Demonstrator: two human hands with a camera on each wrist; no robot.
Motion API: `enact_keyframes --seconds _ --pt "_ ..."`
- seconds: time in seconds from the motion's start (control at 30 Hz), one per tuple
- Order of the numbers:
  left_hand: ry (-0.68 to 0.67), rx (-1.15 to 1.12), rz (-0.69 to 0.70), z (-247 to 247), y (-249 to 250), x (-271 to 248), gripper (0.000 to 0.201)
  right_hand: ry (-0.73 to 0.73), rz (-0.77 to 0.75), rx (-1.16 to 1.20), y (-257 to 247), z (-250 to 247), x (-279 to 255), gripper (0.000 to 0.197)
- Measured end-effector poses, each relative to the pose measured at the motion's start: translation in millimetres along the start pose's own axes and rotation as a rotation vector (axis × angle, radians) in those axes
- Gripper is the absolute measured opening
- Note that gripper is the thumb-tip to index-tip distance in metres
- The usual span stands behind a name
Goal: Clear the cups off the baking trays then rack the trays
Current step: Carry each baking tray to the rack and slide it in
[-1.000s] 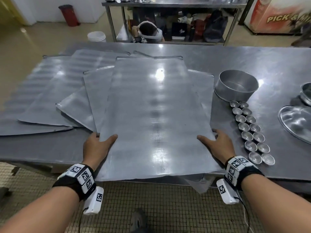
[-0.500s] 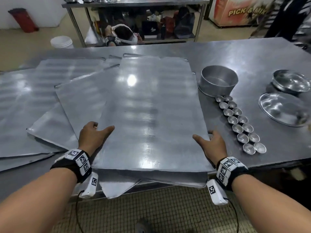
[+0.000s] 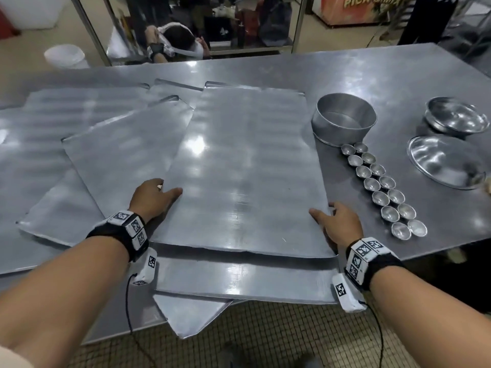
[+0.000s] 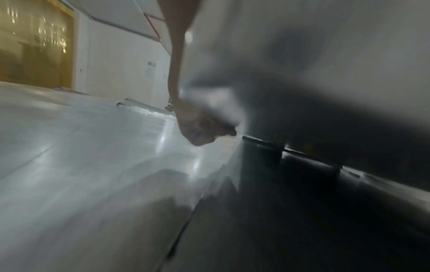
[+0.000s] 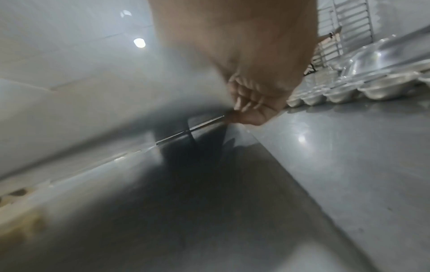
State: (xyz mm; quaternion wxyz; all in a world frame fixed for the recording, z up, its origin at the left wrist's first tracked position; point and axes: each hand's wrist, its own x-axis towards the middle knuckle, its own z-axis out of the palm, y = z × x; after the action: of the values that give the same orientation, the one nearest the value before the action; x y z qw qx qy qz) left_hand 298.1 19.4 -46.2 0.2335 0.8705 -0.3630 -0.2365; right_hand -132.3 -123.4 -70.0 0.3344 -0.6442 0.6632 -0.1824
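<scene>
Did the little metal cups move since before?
No. The small metal cups still sit in the same double row, starting right beside the round cake tin on the steel table.

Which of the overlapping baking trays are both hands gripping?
The topmost tray: left hand and right hand grip its long edges; the others lie beneath it.

Both forearms reach forward from the near edge, bare, each wrist wrapped in a black band carrying white marker blocks. The left hand point(image 3: 152, 199) is turned palm inward, thumb stretched to the right and lying flat, its fingers point(image 4: 202, 132) curled underneath. The right hand point(image 3: 341, 225) mirrors it on the right, thumb pointing left and lying flat, its fingers point(image 5: 249, 103) curled under and out of the head view.
</scene>
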Motion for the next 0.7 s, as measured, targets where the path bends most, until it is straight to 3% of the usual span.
enact_keyframes --seconds 0.1,0.2,0.33,0.43,0.6,0.7 --pt "-0.102 -0.017 -0.033 -3 -2 9 0.064 -0.080 0.016 -0.085 5 3 8 0.056" --pt "-0.092 0.005 -0.053 1 -2 5 0.071 -0.105 0.047 -0.108 8 7 10 0.069" --pt "-0.101 0.079 -0.126 6 -12 -5 0.062 -0.052 0.051 -0.100 16 11 7 0.047" --pt "-0.067 0.178 -0.210 6 -22 -10 0.083 -0.065 0.062 -0.095 25 9 5 0.039" --pt "-0.080 0.035 -0.142 7 -17 -16 0.047 -0.139 0.001 -0.144 30 4 1 0.024" --pt "-0.095 0.008 -0.111 10 -18 -22 0.044 -0.177 -0.014 -0.200 32 1 2 0.014"
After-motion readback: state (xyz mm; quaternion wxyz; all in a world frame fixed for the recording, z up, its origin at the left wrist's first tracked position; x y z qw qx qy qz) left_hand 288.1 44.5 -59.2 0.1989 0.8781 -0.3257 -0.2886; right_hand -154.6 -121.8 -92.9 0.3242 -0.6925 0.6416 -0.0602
